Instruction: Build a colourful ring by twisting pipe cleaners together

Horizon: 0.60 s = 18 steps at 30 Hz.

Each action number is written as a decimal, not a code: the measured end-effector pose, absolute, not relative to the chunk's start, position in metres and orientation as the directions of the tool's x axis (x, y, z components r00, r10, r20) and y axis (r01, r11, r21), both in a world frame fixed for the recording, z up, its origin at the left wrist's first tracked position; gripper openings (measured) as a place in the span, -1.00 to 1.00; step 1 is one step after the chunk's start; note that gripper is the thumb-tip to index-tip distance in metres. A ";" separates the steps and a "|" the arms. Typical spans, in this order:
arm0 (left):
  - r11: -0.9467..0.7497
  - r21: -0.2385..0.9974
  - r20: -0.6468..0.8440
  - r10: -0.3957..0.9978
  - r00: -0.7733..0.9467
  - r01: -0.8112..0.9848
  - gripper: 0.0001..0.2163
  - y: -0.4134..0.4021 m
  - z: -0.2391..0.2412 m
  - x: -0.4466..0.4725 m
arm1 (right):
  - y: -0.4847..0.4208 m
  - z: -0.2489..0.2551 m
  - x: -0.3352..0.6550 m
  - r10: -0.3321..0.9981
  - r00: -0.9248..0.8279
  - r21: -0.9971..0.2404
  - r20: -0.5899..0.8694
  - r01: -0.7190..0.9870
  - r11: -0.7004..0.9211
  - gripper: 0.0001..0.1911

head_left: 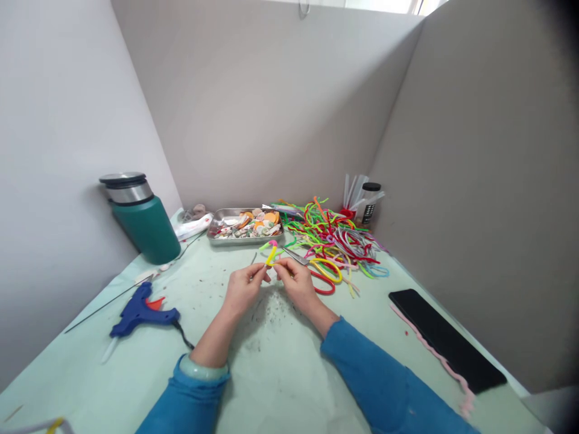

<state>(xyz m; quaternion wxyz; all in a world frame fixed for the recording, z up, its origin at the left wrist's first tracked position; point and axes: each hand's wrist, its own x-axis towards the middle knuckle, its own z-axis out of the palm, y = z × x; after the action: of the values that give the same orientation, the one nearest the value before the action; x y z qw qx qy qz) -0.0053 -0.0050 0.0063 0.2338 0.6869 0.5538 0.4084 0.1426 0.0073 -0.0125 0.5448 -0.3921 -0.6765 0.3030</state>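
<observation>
The left hand (244,288) and right hand (296,283) both pinch the yellow pipe cleaner (271,255) low down. Its length rises away from them, equally near each grip.

You have one blue plastic glue gun (140,313), one green steel-lidded flask (145,223), one shallow metal tray (244,240) and one black phone (446,340)

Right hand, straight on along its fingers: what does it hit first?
The right hand points forward-left. It already pinches the yellow pipe cleaner. Going on, it likely meets the fingertips of the left hand close by, and beyond those the tray. Depth is unclear.
</observation>
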 end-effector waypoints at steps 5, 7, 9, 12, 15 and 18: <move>-0.302 0.626 0.401 0.915 0.036 0.719 -0.74 -0.008 0.006 -0.004 | 0.011 -0.016 0.142 0.854 -0.091 -0.819 0.513 0.248 0.518 -0.81; -0.303 0.547 0.421 0.905 0.056 0.780 -0.75 -0.009 0.005 -0.004 | 0.011 -0.017 0.142 0.847 -0.097 -0.802 0.522 0.281 0.526 -0.82; -0.291 0.464 0.417 0.905 0.084 0.837 -0.75 -0.009 0.004 -0.004 | 0.010 -0.017 0.142 0.835 -0.116 -0.782 0.538 0.302 0.546 -0.84; -0.271 0.352 0.391 0.912 0.123 0.896 -0.74 -0.010 0.002 -0.004 | 0.007 -0.017 0.142 0.802 -0.162 -0.728 0.575 0.347 0.592 -0.85; -0.273 0.272 0.377 0.912 0.159 0.923 -0.75 -0.011 0.002 -0.003 | 0.005 -0.017 0.141 0.770 -0.200 -0.660 0.606 0.414 0.627 -0.84; -0.285 0.222 0.355 0.914 0.195 0.933 -0.75 -0.012 0.002 -0.002 | 0.004 -0.016 0.141 0.759 -0.224 -0.617 0.612 0.465 0.635 -0.84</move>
<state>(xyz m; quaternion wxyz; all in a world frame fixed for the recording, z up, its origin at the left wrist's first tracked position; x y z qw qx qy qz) -0.0018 -0.0123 0.0015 -0.0214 0.7726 0.5977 0.2131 0.1414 0.0039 -0.0165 0.4784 -0.3989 -0.7672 0.1534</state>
